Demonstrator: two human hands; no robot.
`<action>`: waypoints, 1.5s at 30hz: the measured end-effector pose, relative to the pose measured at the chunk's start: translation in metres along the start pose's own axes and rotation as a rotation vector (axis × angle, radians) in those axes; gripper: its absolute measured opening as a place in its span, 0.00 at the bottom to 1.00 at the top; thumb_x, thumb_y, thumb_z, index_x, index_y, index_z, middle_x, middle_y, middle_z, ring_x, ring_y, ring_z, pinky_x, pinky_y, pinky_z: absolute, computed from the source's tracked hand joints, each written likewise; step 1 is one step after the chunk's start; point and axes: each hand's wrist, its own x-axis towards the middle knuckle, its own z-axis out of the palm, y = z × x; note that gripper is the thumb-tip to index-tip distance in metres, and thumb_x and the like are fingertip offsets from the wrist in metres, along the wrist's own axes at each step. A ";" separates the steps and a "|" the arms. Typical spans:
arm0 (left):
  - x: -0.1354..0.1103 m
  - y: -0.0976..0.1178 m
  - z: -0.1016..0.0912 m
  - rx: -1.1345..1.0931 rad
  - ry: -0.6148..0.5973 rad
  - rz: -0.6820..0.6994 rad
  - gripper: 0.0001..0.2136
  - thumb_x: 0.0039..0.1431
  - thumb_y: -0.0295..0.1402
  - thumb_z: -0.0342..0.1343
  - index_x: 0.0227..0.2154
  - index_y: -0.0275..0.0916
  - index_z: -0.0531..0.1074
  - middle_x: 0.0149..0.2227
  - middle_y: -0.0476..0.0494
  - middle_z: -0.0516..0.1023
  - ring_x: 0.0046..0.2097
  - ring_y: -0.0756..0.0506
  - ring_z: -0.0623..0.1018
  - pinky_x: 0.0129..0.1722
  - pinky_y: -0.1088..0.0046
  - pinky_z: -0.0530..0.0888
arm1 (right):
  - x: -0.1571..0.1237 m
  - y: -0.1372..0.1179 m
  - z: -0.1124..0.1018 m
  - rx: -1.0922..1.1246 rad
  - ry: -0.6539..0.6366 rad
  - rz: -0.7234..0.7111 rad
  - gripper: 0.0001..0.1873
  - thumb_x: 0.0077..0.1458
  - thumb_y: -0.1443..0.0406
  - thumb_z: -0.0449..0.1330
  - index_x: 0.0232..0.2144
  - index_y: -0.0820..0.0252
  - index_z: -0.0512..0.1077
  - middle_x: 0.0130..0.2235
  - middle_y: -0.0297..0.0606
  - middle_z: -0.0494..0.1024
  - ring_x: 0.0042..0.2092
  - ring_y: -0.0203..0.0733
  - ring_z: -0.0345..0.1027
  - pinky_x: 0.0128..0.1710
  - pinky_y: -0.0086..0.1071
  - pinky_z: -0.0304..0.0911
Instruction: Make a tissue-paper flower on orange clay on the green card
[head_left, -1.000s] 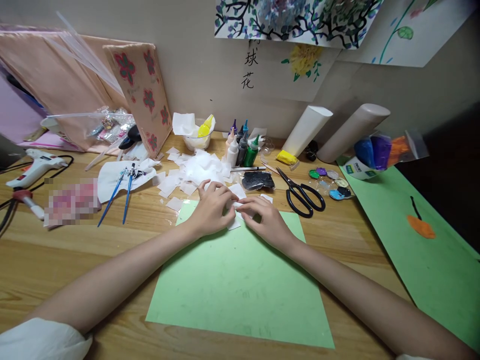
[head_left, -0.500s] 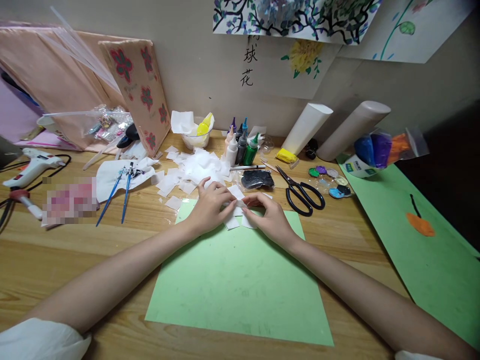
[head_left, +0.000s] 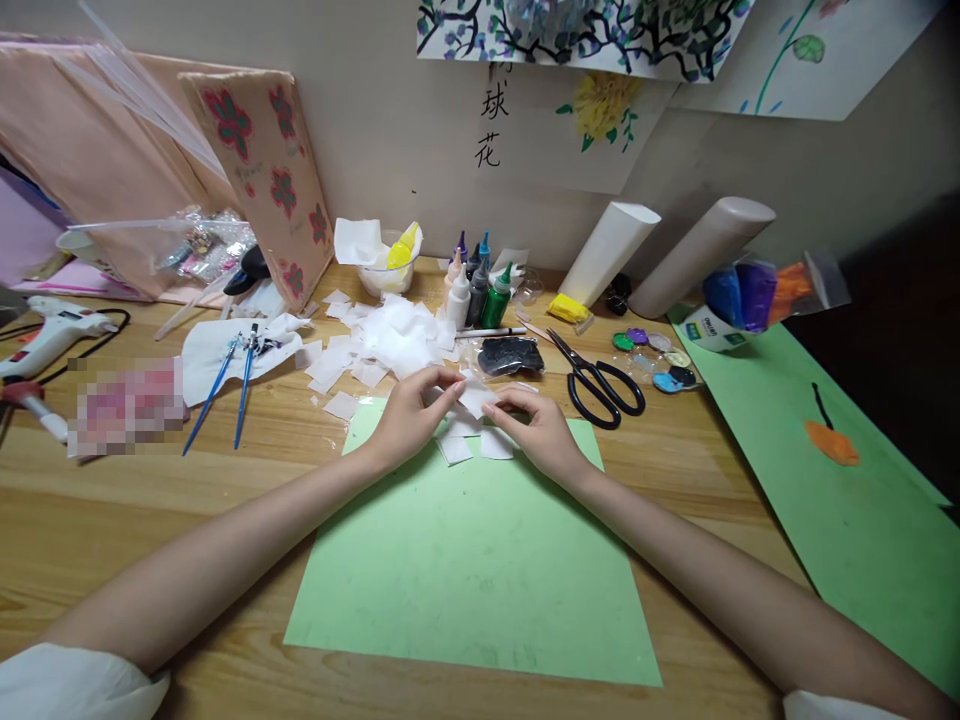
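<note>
I have a white paper square [head_left: 478,398] pinched in a narrow grip between left hand [head_left: 411,418] and right hand [head_left: 541,432], at the far edge of the green sheet [head_left: 465,560]. Beyond crowd a paper heap [head_left: 401,335], small bottles [head_left: 480,292] and a black packet [head_left: 511,356]; scissors [head_left: 601,384] lie just past my right hand. My room to move lies nearer, between both forearms, down to the sheet's front edge on the counter [head_left: 180,560].
</note>
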 end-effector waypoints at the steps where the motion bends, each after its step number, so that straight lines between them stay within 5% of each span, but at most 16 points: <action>1: -0.001 0.000 0.001 -0.020 0.002 -0.016 0.09 0.60 0.38 0.52 0.36 0.39 0.71 0.35 0.46 0.75 0.36 0.48 0.75 0.34 0.73 0.70 | 0.000 0.000 0.000 0.017 0.011 0.011 0.10 0.54 0.60 0.60 0.26 0.61 0.73 0.31 0.37 0.74 0.35 0.40 0.66 0.36 0.33 0.59; 4: -0.003 0.002 0.002 0.044 0.050 0.002 0.08 0.58 0.36 0.53 0.37 0.39 0.66 0.35 0.46 0.73 0.35 0.48 0.74 0.33 0.73 0.70 | 0.001 0.001 -0.001 0.061 0.041 0.037 0.12 0.53 0.58 0.60 0.25 0.61 0.73 0.30 0.38 0.75 0.35 0.41 0.66 0.36 0.34 0.60; 8: -0.009 0.010 0.003 0.380 0.151 0.212 0.07 0.53 0.34 0.56 0.33 0.39 0.64 0.34 0.45 0.69 0.39 0.45 0.70 0.39 0.68 0.68 | 0.001 0.003 0.000 0.070 0.050 0.068 0.13 0.52 0.56 0.60 0.26 0.60 0.74 0.31 0.39 0.76 0.36 0.43 0.67 0.38 0.36 0.61; 14: -0.013 0.014 0.003 0.565 0.046 0.319 0.07 0.55 0.36 0.55 0.34 0.40 0.71 0.36 0.44 0.68 0.41 0.44 0.68 0.40 0.66 0.66 | -0.001 -0.001 0.000 0.076 -0.038 0.046 0.14 0.54 0.56 0.59 0.26 0.60 0.76 0.32 0.38 0.76 0.36 0.42 0.68 0.38 0.35 0.62; 45: -0.011 0.007 0.005 0.536 0.055 0.340 0.06 0.54 0.32 0.56 0.23 0.38 0.70 0.28 0.47 0.70 0.34 0.47 0.68 0.33 0.70 0.65 | -0.002 -0.002 0.001 0.025 -0.097 -0.008 0.08 0.54 0.62 0.59 0.28 0.60 0.75 0.31 0.37 0.73 0.33 0.39 0.65 0.33 0.32 0.59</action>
